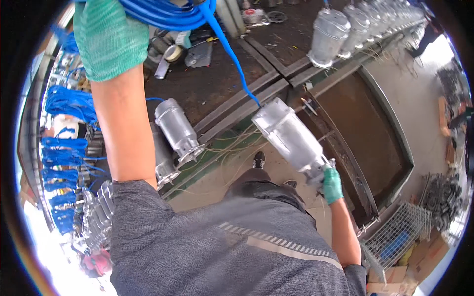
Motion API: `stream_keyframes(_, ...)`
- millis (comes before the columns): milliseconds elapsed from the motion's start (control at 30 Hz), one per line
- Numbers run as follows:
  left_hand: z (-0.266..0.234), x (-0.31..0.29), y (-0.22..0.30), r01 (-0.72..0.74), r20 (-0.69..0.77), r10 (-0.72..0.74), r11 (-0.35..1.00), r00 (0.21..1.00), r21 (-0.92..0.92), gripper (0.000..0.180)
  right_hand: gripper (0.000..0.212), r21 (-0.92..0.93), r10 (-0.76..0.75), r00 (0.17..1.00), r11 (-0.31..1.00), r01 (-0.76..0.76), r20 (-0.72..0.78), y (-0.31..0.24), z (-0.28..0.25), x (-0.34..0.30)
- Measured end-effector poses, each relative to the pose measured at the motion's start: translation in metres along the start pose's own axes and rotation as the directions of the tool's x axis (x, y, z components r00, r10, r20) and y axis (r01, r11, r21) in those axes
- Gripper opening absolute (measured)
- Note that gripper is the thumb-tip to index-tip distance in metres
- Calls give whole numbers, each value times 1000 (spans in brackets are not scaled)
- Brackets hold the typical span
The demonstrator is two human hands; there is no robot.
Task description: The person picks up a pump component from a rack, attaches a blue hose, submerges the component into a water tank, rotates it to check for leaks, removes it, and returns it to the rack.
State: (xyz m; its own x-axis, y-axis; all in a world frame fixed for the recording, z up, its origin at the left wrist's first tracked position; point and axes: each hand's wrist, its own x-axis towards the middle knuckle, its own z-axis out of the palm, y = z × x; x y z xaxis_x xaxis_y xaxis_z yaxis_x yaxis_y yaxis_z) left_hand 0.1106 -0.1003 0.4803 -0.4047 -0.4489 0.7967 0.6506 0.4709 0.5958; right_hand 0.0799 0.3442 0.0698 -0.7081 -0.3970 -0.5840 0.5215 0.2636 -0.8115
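My right hand (333, 184), in a green knit glove, is closed around the narrower lower end of a silver cylindrical pump motor (291, 135), which is tilted over the bench's near edge. A blue cable (232, 56) runs from the motor's top up to a coil of blue cable (163, 15). My left hand (111, 42), gloved the same, is raised at the upper left against that coil, which hangs in the air beside it. The picture's upper edge cuts off its fingertips. Below my left forearm stand two more silver motors (175, 126), one partly hidden by the arm.
A row of silver motors (331, 37) lines the bench at the upper right. Tape (173, 53) and tools lie on the dark benchtop (217, 84). Blue cable bundles (64, 158) are lined up at left. At right are a brown-bottomed metal trough (365, 123) and a wire basket (402, 229).
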Motion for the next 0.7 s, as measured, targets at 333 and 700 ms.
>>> stream_keyframes(333,-83,23,-11,-95,82,85,988,993,125,35,30,282,271,925,895,-344,267,-64,301,83)
stream_keyframes(700,-194,-13,-83,204,-157,-179,966,971,160,56,39,119,44,965,990,-77,258,-15,397,144)
